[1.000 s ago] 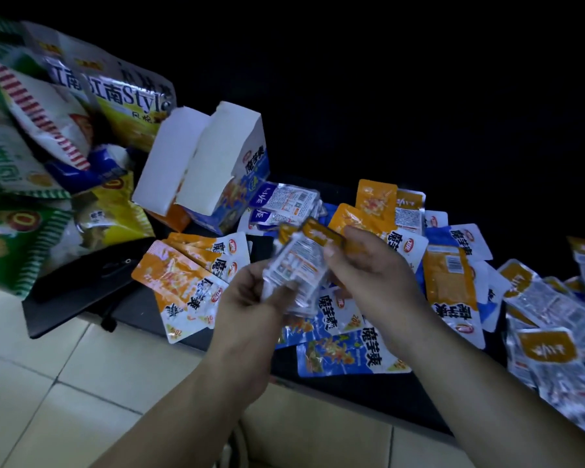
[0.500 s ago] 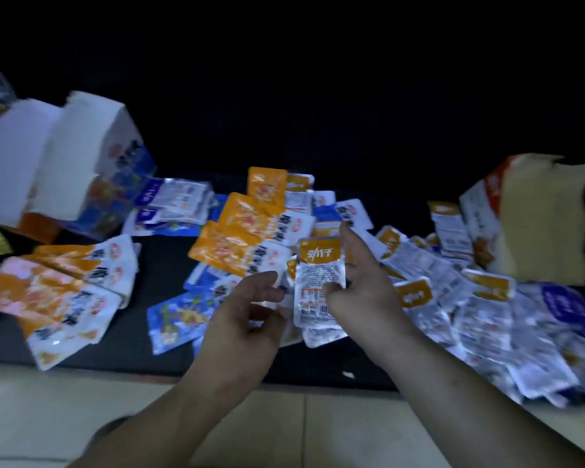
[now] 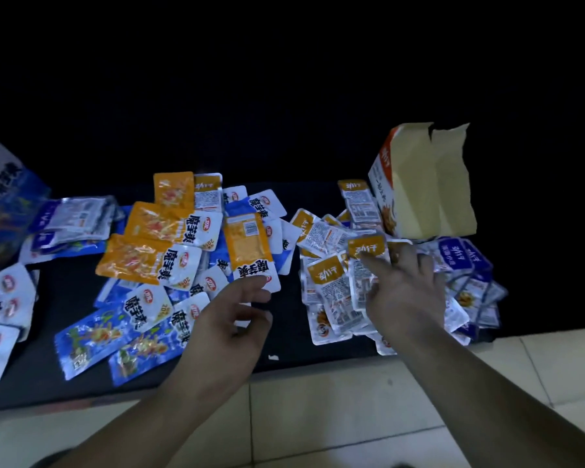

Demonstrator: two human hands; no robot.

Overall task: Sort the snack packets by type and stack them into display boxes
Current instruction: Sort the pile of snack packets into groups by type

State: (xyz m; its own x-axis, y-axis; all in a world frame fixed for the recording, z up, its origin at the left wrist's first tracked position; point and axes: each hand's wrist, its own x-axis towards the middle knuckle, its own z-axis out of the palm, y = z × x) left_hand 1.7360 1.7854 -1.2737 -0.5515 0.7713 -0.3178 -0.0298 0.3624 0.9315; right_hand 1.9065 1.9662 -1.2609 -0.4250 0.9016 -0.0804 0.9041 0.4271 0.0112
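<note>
Under the right hand (image 3: 406, 292), silver packet (image 3: 359, 288) lies lengthwise, orange header (image 3: 367, 247) farthest.

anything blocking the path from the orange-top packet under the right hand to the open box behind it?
Nothing upright. Between the orange-top packet under the right hand and the open box, only the flat pile of like packets lies. A lifted carry should clear it.

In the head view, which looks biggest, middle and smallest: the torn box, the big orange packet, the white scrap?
1. torn box
2. big orange packet
3. white scrap
The box is farther back, yet looks biggest.
</note>
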